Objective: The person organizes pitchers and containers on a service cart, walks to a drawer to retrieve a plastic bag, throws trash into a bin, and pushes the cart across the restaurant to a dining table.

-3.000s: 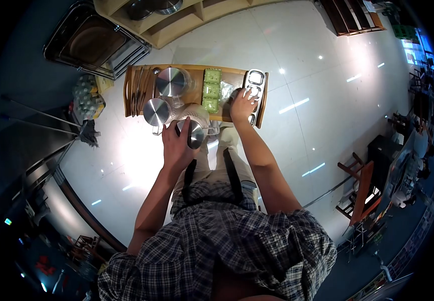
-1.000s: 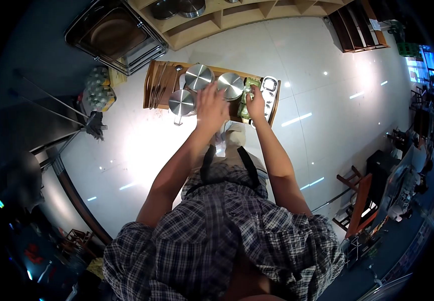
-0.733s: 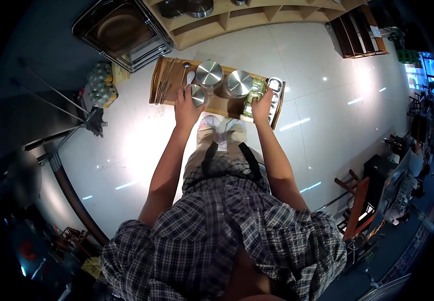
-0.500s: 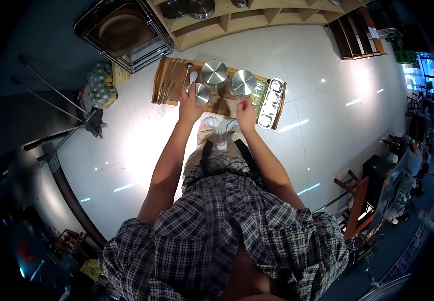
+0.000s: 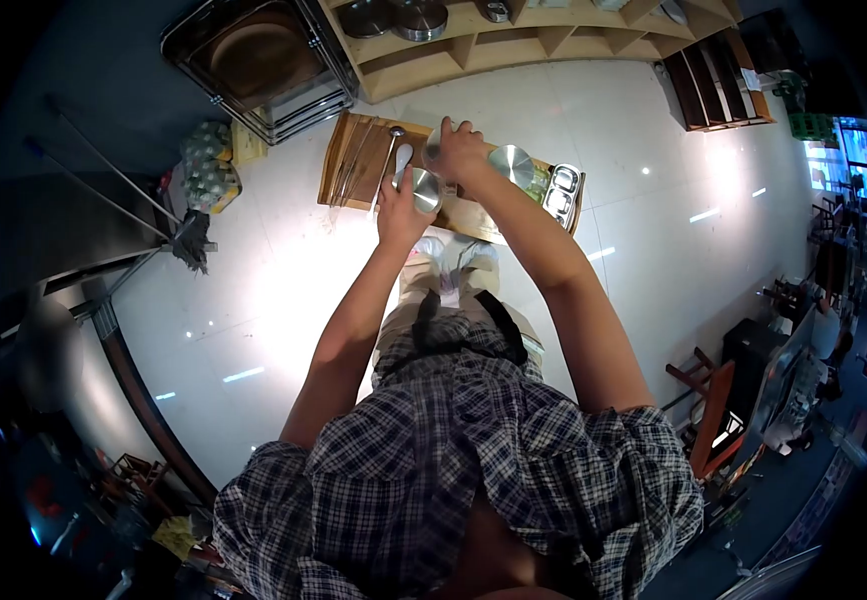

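On a wooden tray stand clear jars with round metal lids. My left hand is wrapped round the small lidded jar near the tray's front edge. Above and to its right, my right hand grips another metal-lidded jar, mostly hidden beneath it. A third lidded jar stands just right of that hand. Farther right are green dishes, partly covered by my right forearm, and a silver compartment dish. A white spoon, a metal ladle and thin sticks lie on the left.
A pale wooden shelf holding metal pans runs behind the tray. Folded chairs lean at the upper left, with wrapped bottles and a mop nearby. Wooden furniture stands at the upper right.
My right hand has left the green dishes and moved left across the tray to the rear jar. My left hand, earlier moving over the jars, now stays on the small jar. The view has shifted.
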### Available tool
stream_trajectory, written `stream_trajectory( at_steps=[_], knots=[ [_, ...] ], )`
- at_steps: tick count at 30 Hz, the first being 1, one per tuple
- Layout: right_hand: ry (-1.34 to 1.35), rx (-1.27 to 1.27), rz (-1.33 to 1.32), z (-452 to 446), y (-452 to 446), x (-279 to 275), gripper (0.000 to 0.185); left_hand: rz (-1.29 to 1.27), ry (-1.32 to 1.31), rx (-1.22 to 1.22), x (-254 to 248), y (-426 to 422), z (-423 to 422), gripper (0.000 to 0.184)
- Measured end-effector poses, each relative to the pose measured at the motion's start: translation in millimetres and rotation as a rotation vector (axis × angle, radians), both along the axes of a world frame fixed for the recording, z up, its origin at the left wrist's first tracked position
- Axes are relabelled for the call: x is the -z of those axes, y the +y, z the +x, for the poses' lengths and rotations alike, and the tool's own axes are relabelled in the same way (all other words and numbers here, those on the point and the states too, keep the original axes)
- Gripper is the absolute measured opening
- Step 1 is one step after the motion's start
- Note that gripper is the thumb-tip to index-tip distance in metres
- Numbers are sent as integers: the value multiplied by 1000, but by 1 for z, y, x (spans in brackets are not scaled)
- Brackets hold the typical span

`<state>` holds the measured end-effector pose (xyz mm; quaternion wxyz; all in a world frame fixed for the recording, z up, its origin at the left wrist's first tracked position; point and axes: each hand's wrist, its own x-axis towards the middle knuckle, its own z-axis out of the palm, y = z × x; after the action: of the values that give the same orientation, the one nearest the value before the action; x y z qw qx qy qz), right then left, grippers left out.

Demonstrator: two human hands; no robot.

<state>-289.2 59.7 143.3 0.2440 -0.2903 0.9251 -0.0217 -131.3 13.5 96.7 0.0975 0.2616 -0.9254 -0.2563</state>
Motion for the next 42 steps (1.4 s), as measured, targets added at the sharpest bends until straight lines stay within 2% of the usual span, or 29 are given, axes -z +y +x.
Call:
stream_trajectory(
  at_steps=[3,6,11,16,19,21,29,33,35,40,42],
  knots=[
    [-5,-87,68,-5,-1,4,95,16,24,-12,-5,-2,-2,80],
    [40,-115,-36,-18,2,9,93,32,35,-11,-14,0,-10,82],
    [-3,-334,-88,-39,7,12,92,32,-3,21,4,2,-13,82],
    [-37,-283,-91,-35,20,11,94,18,-12,31,1,-7,-13,83],
    [-22,-267,-90,-29,24,8,93,13,-30,-83,-9,-16,-16,81],
    [-15,-257,-82,-22,25,6,93,-23,0,-75,-8,-25,-18,81],
    [93,-306,-88,9,36,-7,85,-38,13,-109,-13,-38,-13,85],
    [106,-329,-126,18,46,0,87,-8,-41,-116,-35,-38,-12,86],
    [130,-418,-141,23,52,4,86,-59,18,-81,-41,-41,-10,87],
    [159,-463,-223,43,67,7,82,-111,51,-93,-83,-47,-26,84],
    [175,-489,-240,56,74,9,83,-84,162,-11,-79,-55,-41,73]
  ],
)
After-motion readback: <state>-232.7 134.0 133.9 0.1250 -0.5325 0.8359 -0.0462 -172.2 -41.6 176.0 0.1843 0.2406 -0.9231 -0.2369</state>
